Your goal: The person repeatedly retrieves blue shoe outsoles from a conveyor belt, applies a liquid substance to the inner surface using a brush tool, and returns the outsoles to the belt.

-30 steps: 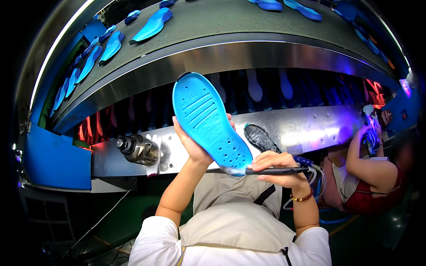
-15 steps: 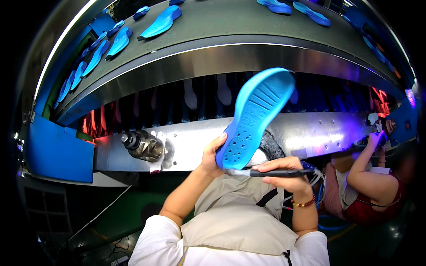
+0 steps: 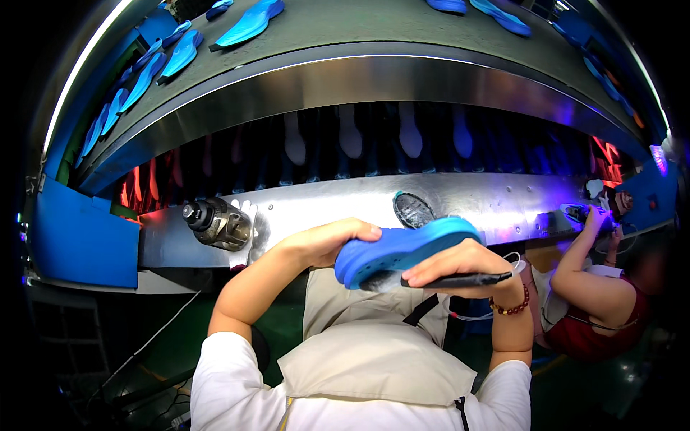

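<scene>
My left hand (image 3: 332, 243) grips a blue shoe sole (image 3: 402, 244) by its heel end, thumb on the sidewall. The sole is tipped nearly edge-on, its lighter blue holed side slanting down toward me. In my right hand (image 3: 463, 264) is a brush (image 3: 471, 280) with a black handle and pale, worn bristles. The bristles lie against or just beneath the heel part of the sole; exact contact cannot be told. Beyond the sole, a small dark oval dish (image 3: 415, 210), whitish inside, sits on the metal ledge (image 3: 302, 215).
Left on the ledge stand a metal pot with a black cap (image 3: 218, 224) and a white glove or cloth (image 3: 246, 233). Above runs a dark conveyor belt (image 3: 345, 29) carrying several blue soles (image 3: 251, 23). A co-worker (image 3: 596, 309) sits at the right, handling a shoe part.
The sole has tipped from nearly upright to almost level, uncovering the dish behind it. My left hand has turned with it, and the brush has stayed near the heel.
</scene>
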Demonstrator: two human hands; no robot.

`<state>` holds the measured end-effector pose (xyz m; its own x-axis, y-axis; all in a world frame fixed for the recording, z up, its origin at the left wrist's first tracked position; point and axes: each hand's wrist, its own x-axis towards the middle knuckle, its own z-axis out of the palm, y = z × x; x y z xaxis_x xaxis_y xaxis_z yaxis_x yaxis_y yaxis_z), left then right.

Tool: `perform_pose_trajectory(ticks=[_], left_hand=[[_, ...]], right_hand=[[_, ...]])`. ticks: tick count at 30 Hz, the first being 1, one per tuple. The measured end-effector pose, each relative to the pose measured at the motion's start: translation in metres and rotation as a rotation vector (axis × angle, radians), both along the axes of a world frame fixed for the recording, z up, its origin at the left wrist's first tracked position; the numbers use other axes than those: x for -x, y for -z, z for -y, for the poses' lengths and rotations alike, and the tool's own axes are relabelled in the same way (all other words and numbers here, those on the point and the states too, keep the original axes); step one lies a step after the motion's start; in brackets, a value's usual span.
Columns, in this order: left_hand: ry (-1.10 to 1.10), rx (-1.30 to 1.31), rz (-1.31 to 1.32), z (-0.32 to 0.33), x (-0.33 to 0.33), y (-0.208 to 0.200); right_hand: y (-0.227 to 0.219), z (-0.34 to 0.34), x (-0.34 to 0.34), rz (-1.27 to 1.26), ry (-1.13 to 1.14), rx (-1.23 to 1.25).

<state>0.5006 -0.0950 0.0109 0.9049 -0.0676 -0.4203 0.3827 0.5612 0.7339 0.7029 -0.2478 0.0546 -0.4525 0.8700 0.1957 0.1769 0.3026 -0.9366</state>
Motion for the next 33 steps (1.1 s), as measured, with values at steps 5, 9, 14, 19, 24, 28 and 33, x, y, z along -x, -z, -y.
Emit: perform_pose_trajectory(ticks=[5,9,14,19,24,28,33], left_hand=[[-0.084,0.086,0.005,-0.001,0.01,0.002],[-0.132,-0.02,0.017,-0.003,0.015,-0.004],[-0.248,0.017,0.035,-0.011,0.027,-0.001],[-0.416,-0.04,0.054,-0.018,0.037,-0.004],[-0.733,0.479,0.467,-0.011,0.008,0.058],[-0.663,0.544,0.535,0.024,-0.034,0.048],[-0.807,0.508,0.358,0.016,-0.031,0.049]], right_hand=[[-0.004,0.002,-0.014,0.066,0.07,-0.026],[0.014,0.004,-0.011,0.017,0.08,0.029],[0.022,0.008,-0.02,-0.14,0.316,0.035],[0.032,0.012,-0.014,-0.018,0.311,0.054],[0.013,0.009,0.01,-0.399,0.514,-0.015],[0.033,-0.014,0.016,-0.288,0.737,0.197],[0.032,0.002,0.038,0.182,0.477,-0.264]])
